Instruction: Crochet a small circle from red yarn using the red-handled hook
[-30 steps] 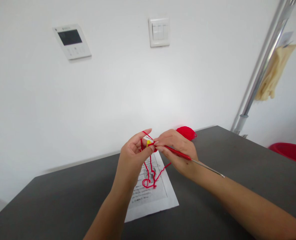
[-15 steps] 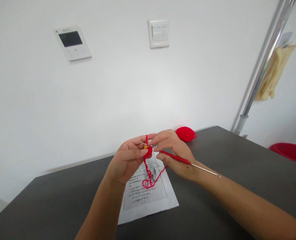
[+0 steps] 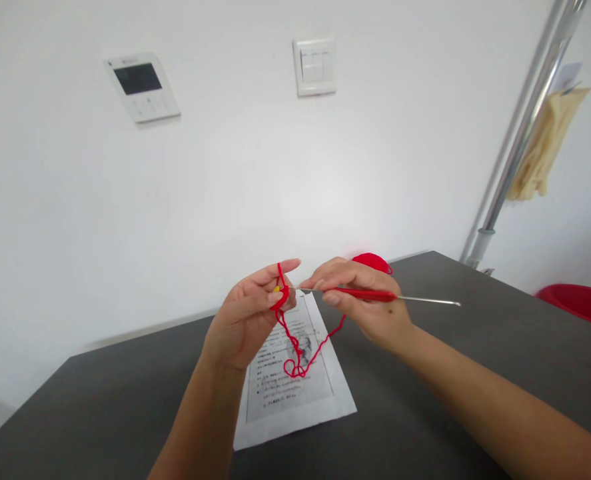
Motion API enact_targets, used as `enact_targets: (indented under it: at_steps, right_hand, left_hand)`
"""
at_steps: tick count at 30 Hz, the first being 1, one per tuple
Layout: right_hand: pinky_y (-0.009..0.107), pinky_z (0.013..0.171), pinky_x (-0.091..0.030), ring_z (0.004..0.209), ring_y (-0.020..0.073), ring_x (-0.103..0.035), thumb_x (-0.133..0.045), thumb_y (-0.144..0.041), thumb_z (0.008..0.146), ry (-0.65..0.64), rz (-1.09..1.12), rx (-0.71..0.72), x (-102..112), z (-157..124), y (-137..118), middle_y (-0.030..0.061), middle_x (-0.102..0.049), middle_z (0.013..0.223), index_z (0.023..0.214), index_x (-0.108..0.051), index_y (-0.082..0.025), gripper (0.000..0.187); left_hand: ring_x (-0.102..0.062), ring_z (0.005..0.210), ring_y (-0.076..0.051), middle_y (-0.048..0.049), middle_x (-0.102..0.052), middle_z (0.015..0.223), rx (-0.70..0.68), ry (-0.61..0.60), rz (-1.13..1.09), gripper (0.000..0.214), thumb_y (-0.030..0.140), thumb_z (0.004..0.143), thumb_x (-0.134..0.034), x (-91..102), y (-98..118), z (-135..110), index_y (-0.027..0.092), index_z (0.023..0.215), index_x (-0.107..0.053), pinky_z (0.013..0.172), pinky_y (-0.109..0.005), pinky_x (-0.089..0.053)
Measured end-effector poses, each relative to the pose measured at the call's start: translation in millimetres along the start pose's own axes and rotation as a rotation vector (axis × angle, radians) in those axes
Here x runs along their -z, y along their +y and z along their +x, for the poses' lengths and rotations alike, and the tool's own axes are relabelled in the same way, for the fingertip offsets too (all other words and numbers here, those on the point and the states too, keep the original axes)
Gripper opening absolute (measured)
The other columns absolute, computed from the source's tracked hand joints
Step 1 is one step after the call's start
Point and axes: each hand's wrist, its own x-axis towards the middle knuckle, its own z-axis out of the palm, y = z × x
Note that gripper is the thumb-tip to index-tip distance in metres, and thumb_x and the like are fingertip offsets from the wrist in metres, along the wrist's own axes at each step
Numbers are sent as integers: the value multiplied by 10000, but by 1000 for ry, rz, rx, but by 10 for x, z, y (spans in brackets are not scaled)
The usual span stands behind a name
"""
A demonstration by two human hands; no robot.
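Note:
My left hand [image 3: 248,313] is raised above the table, pinching a small red crochet piece [image 3: 281,297] with a yellow marker, and red yarn [image 3: 300,347] runs over its forefinger. My right hand [image 3: 365,300] grips a crochet hook [image 3: 375,294] with a red handle, held almost level, its metal tip pointing at the piece. Loose yarn hangs down and loops on a printed sheet of paper [image 3: 295,393]. A red yarn ball [image 3: 372,261] lies behind my right hand, partly hidden.
The dark grey table [image 3: 475,347] stands against a white wall with a light switch [image 3: 315,65] and an intercom panel [image 3: 141,85]. A metal pole [image 3: 520,133] with beige gloves [image 3: 545,147] hanging stands at the right. A red bowl [image 3: 580,303] is at the far right.
My right hand swung the hook from slanting down to nearly level and drew back to the right. My left hand turned and its forefinger stretched out again under the yarn.

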Motion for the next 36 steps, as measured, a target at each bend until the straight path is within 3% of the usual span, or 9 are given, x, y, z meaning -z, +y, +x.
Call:
enact_targets:
  at_steps: [4, 8, 14, 23, 25, 27, 31, 33, 36]
  right_hand:
    - [296, 817, -636, 908, 161, -773, -737, -272, 890, 38, 127, -164, -21, -2, -51, 38, -805, 950, 912, -748, -214, 63]
    - [285, 765, -644, 875, 163, -772, -758, -306, 870, 18, 162, -205, 9, -7, -56, 53, -803, 930, 892, -741, -195, 114]
    - [335, 797, -635, 916, 180, -752, -734, -240, 892, -96, 104, -40, 77, 17, -66, 63, -786, 914, 923, -747, -202, 50]
    - [367, 834, -625, 974, 195, -739, -685, -225, 928, -255, 14, 89, 172, 60, -107, 93, -792, 984, 982, -731, -202, 75]
    - [356, 810, -630, 957, 194, -742, -703, -218, 913, -216, 44, 60, 163, 53, -105, 90, -794, 968, 959, -740, -198, 62]
    - [341, 764, -638, 898, 187, -753, -734, -239, 890, -132, 160, -55, 134, 42, -89, 80, -796, 938, 918, -740, -192, 55]
    - [308, 699, -638, 752, 158, -757, -769, -305, 862, -49, 409, -282, 45, 23, -46, 46, -798, 854, 862, -712, -182, 135]
    - [279, 684, -630, 730, 143, -754, -757, -309, 874, -12, 438, -292, -1, 12, -33, 33, -798, 835, 858, -706, -187, 134]
    - [293, 726, -635, 803, 155, -764, -736, -272, 892, 70, 319, -175, -43, -12, -29, 36, -805, 902, 898, -720, -207, 67]
  left_hand:
    - [-414, 575, -113, 11, -506, 574, -8, -13, -51, 346, 155, 648, -712, -1, 32, -15, 103, 983, -778, 602, -269, -346]
    - [-370, 564, -120, 18, -450, 551, 28, -5, -33, 320, 172, 629, -674, -17, 60, -19, 98, 920, -784, 596, -288, -312]
    - [-328, 525, -104, 27, -427, 523, 68, -82, -20, 305, 179, 614, -675, -8, 82, -22, 117, 883, -804, 574, -291, -264]
    - [-290, 502, -91, 25, -428, 528, 137, -113, -3, 273, 198, 577, -690, -35, 96, -27, 125, 814, -803, 548, -292, -245]
    - [-302, 501, -89, 27, -427, 524, 118, -109, 20, 267, 195, 578, -692, -10, 108, -31, 120, 811, -800, 549, -293, -260]
    - [-351, 508, -94, 18, -461, 526, 96, -84, 60, 258, 187, 579, -700, 17, 122, -39, 125, 809, -801, 559, -292, -286]
    - [-523, 564, -135, -31, -644, 613, 51, -7, 181, 212, 168, 591, -765, 32, 127, -57, 166, 799, -807, 603, -299, -372]
    - [-587, 595, -150, -38, -700, 653, 2, 14, 225, 174, 163, 613, -804, 14, 110, -60, 183, 786, -803, 624, -295, -409]
    - [-614, 632, -143, -35, -720, 672, -59, 32, 271, 123, 170, 630, -839, -23, 65, -52, 178, 739, -782, 649, -274, -437]
